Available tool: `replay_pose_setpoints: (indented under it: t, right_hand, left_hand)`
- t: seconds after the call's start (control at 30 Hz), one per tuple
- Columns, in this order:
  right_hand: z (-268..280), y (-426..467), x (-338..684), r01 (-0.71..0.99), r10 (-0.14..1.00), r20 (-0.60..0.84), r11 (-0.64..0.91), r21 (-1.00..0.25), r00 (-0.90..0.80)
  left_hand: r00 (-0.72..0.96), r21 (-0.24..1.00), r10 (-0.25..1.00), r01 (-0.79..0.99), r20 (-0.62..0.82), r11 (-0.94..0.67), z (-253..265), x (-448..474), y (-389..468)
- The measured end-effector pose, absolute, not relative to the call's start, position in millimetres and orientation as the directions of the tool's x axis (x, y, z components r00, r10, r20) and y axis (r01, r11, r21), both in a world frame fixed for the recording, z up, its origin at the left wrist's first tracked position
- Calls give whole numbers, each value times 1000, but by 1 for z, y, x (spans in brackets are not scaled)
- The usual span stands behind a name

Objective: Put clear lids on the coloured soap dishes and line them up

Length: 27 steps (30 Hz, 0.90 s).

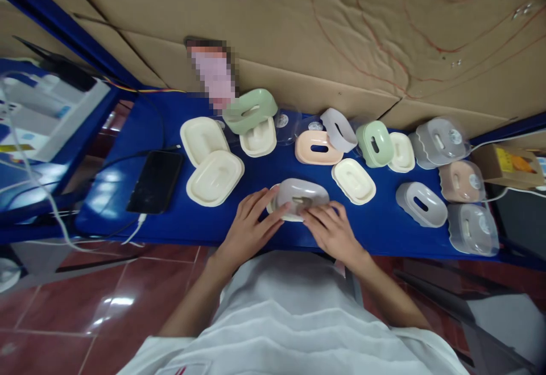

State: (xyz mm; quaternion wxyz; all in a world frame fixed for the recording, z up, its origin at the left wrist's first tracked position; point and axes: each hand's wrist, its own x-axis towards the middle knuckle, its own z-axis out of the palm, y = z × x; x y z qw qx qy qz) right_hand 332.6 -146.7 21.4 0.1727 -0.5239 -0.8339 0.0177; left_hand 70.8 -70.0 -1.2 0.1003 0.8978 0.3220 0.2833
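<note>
A grey oval plastic shell (294,188) with a slot in its top sits over a cream tray (273,207) near the table's front edge. My left hand (255,224) grips its left side, thumb and fingers spread along the rim. On the right side my right hand (330,228) has its fingers bent against the near edge. Parts of the tray are hidden under the shell and my fingers. Just behind lie a peach slotted shell (307,154) and a cream tray (355,182). A grey slotted shell (422,204) stands farther right.
Two cream trays (215,178) overlap at the left, with a black phone (156,181) on a cable beyond them. Green shells (251,110) and clear covers stand along the cardboard wall (277,22). Covered boxes (471,230) are grouped at the right end of the blue table (379,238).
</note>
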Motion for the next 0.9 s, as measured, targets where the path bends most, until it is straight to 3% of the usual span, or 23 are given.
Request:
replay_pose_setpoints:
  t: [0.23,0.4,0.5,0.63,0.77,0.9]
  right_hand:
    - [14,-139,317,837,850,223,517,-178,-477]
    - [19,-128,327,783,826,220,562,-265,-519]
    - [32,-100,353,826,861,315,487,-285,-399]
    - [60,-40,372,936,894,410,282,-208,-178]
    - [74,28,341,951,930,240,302,-72,-278]
    - [63,75,299,986,986,-14,166,21,-166]
  left_hand:
    - [709,387,599,468,372,-794,-3,60,-60]
    - [700,419,611,462,368,-782,-7,62,-60]
    - [695,438,619,458,367,-774,-7,62,-60]
    - [688,445,618,450,379,-774,-8,63,-60]
    - [685,449,626,457,374,-768,-10,65,-60]
    - [679,443,625,458,385,-771,-9,65,-61]
